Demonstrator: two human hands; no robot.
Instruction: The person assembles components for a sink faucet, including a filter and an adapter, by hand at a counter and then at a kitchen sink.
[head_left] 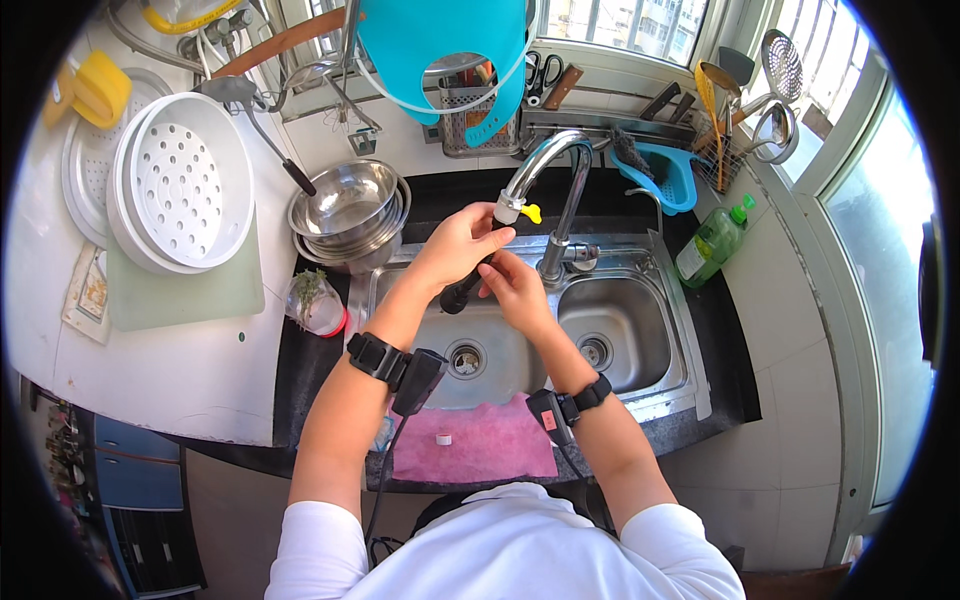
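Observation:
Over the double steel sink (690,385), a tall chrome faucet (575,190) arches toward me. At its outlet sits a pale collar with a yellow wing-shaped clamp key (531,213). Below the collar hangs a black faucet extension (458,298) with a wider, rounded lower end, tilted down to the left. My left hand (462,245) is closed round its upper part, just under the outlet. Lower down, my right hand (516,288) pinches the extension with bent fingers. The fingers partly cover its middle.
Nested steel bowls (345,205) stand left of the sink, beside a jar with a red rim (315,303). White colanders (185,185) lie farther left. A green soap bottle (712,245) and a blue basket (672,180) are right. A pink cloth (475,455) with a small white ring lies in front.

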